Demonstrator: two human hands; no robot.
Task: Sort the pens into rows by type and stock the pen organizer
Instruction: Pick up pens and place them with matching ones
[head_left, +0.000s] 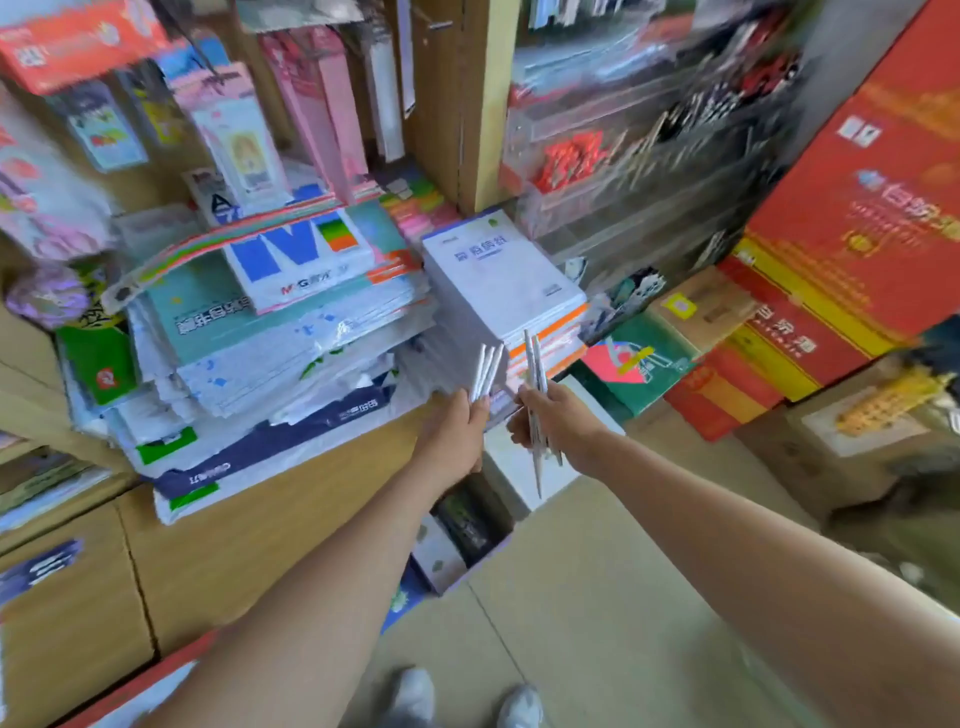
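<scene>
Plainly, both hands were full. The left hand (457, 431) gripped a few white pens (487, 370), fanned upward in front of the notebook stack (504, 280). The right hand (558, 423), just beside it, was curled round a second bundle (536, 457) of the same white kind (it stuck out above and below the fist). The clear pen organizer (639, 171) stood beyond them, blurred, holding red and dark pens.

White pens (487, 370), red and yellow boxes (810, 332), a blue-lettered white paper pack (306, 260).
</scene>
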